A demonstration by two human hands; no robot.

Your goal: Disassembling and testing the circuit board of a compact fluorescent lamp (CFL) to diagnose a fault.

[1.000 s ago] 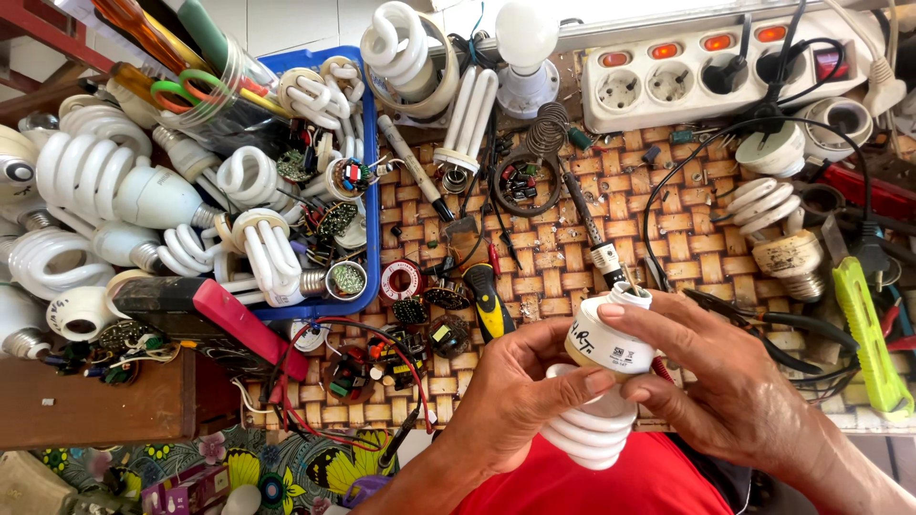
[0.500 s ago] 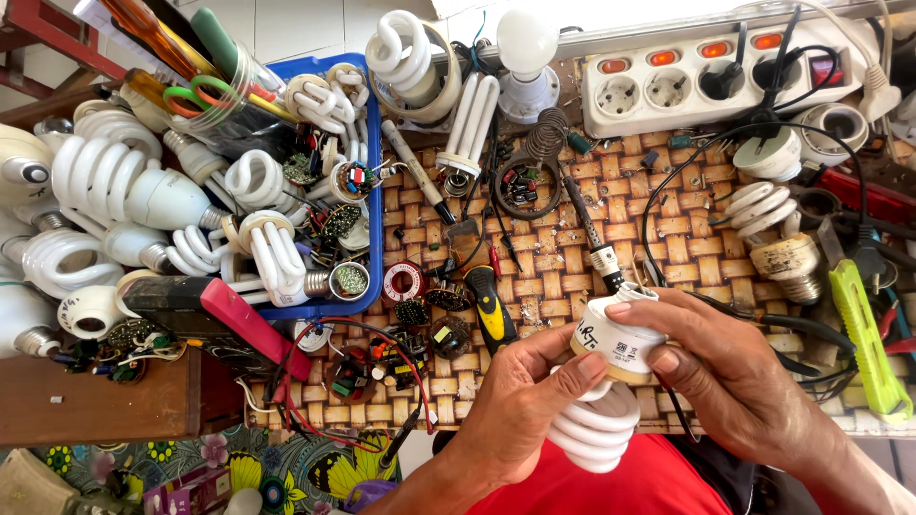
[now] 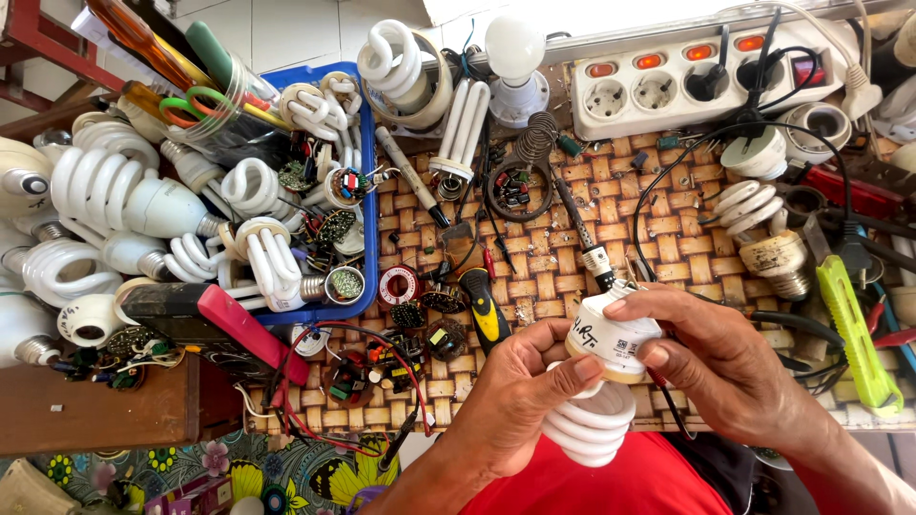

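Head view: spiral bulb point(image 3: 596, 381) base points up-right.

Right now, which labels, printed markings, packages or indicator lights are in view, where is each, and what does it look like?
Printed marking: small dark square on the white lamp base held between left hand and right hand.
Handwritten mark: dark strokes on the same base, left side.
Indicator lights: orange rocker switches on the white power strip, top right.
Solder reel label: red and white ring on the woven mat.
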